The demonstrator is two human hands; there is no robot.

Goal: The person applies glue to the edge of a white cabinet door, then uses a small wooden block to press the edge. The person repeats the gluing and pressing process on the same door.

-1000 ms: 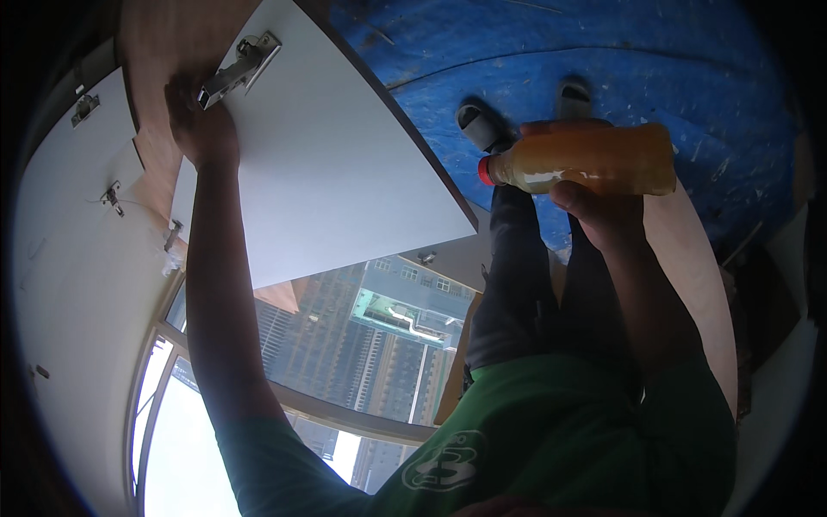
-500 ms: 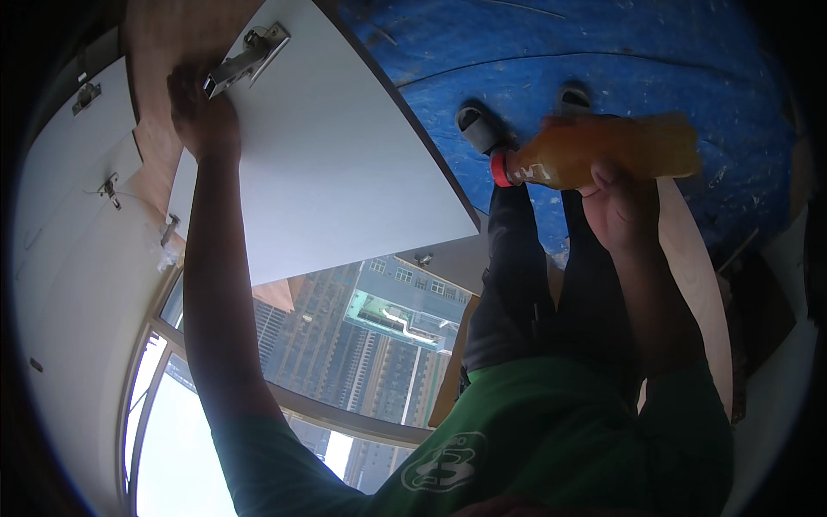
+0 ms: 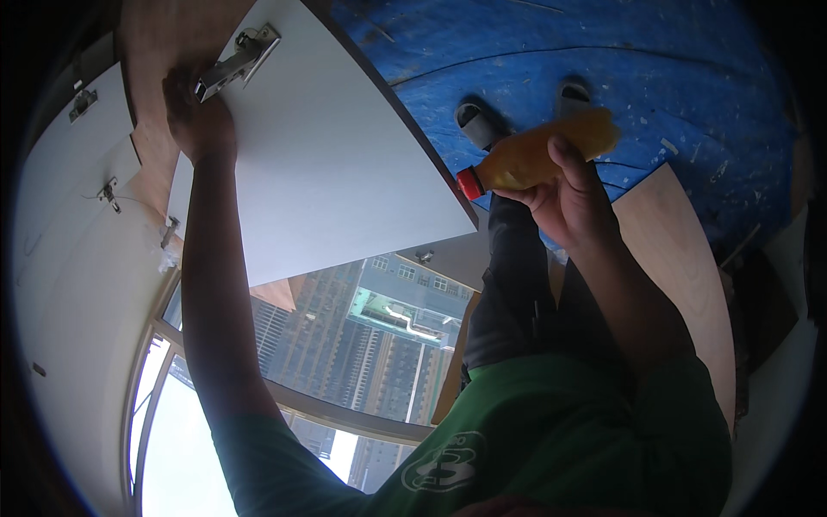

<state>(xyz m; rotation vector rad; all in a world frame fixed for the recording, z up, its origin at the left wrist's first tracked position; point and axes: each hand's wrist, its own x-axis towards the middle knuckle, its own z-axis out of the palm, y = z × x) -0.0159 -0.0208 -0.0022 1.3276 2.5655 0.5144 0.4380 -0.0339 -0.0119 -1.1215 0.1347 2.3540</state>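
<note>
My right hand (image 3: 564, 198) is closed around a plastic bottle (image 3: 538, 155) of orange-yellow liquid. Its red cap (image 3: 469, 183) points left, close to the edge of a large white panel (image 3: 336, 146), and the bottle tilts slightly, base end higher in the picture. At the panel's upper left edge, my left hand (image 3: 198, 125) has its fingers curled, seemingly gripping the board beside a metal cabinet hinge (image 3: 241, 62). Shadow and the hinge partly hide those fingers.
A blue sheet (image 3: 603, 52) covers the floor under my grey slippers (image 3: 479, 123). Light wooden board (image 3: 680, 233) stands at my right. White panels with hinges (image 3: 108, 191) line the left side. Below the white panel, a window (image 3: 336, 327) shows buildings outside.
My right hand has moved left with the bottle, bringing the red cap nearer the white panel. The bottle is more tilted. My left hand and the panel have shifted slightly left.
</note>
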